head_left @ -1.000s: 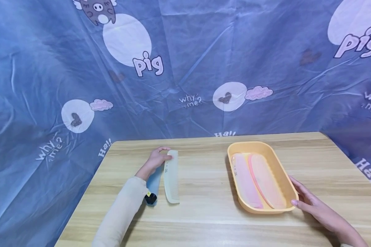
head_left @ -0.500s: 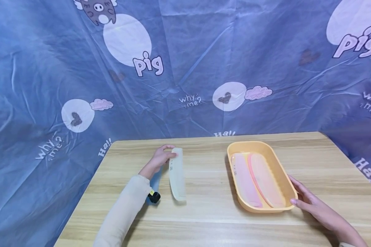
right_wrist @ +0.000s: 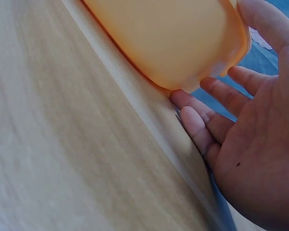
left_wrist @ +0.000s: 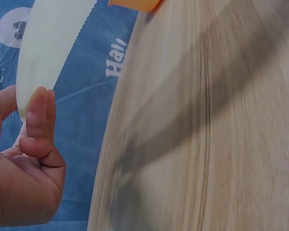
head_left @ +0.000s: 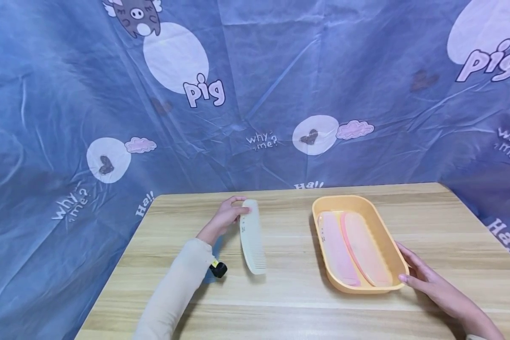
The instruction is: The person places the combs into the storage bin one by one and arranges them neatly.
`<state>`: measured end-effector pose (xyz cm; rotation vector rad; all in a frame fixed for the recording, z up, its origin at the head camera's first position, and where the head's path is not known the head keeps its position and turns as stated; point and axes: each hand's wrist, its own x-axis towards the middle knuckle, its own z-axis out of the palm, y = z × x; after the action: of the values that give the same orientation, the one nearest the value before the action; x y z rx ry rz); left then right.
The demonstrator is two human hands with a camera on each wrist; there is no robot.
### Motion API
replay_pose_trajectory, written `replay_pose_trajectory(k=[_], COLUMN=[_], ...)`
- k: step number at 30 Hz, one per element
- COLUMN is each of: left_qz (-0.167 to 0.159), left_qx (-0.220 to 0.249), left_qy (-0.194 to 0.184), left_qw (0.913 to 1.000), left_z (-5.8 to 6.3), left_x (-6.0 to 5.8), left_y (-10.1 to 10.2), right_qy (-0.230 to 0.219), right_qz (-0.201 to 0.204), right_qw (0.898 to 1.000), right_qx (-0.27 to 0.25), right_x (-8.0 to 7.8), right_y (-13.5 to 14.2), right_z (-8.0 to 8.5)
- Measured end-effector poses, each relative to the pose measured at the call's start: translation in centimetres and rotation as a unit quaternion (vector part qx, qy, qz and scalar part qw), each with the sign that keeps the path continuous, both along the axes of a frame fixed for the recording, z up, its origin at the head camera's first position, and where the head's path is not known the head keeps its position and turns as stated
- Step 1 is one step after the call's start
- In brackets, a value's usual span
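My left hand (head_left: 226,216) pinches the top end of a pale green comb (head_left: 251,241) between thumb and fingers. The comb hangs just above the table, teeth to the right; in the left wrist view the hand (left_wrist: 29,163) grips the comb's (left_wrist: 53,43) narrow end. Beneath my left forearm lies a blue comb (head_left: 210,277), mostly hidden. My right hand (head_left: 427,276) holds the near right corner of a yellow-orange plastic basket (head_left: 384,224), thumb at the rim and fingers against the outer wall. Inside it rest a pink-purple comb (head_left: 337,250) and a peach-pink comb (head_left: 365,248), side by side.
The light wood table (head_left: 289,307) has its far edge against a blue printed cloth (head_left: 263,104). A small black device (head_left: 218,269) sits at my left wrist. Bare wood lies between the green comb and the basket.
My left hand has moved right with the green comb, away from the blue comb, and the comb has lifted off the table. My right hand and the basket stay in place.
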<state>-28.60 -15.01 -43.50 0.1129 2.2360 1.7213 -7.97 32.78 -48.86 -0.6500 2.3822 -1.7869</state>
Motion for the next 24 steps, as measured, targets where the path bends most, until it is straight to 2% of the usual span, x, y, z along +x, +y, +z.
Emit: replay_pose_trajectory(k=[15, 24], left_qz=[-0.018, -0.031], left_qx=[0.022, 0.057], left_qy=[-0.003, -0.009], left_qw=[0.9996, 0.9978], left_z=[0.9, 1.6], left_x=[0.0, -0.1], left_y=[2.6, 4.8], right_qy=[0.004, -0.005], right_qz=[0.0, -0.008], right_qw=[1.0, 1.0], right_qx=[-0.003, 0.008], right_x=[-0.1, 0.2], right_y=[0.2, -0.1], right_z=[-0.1, 0.3])
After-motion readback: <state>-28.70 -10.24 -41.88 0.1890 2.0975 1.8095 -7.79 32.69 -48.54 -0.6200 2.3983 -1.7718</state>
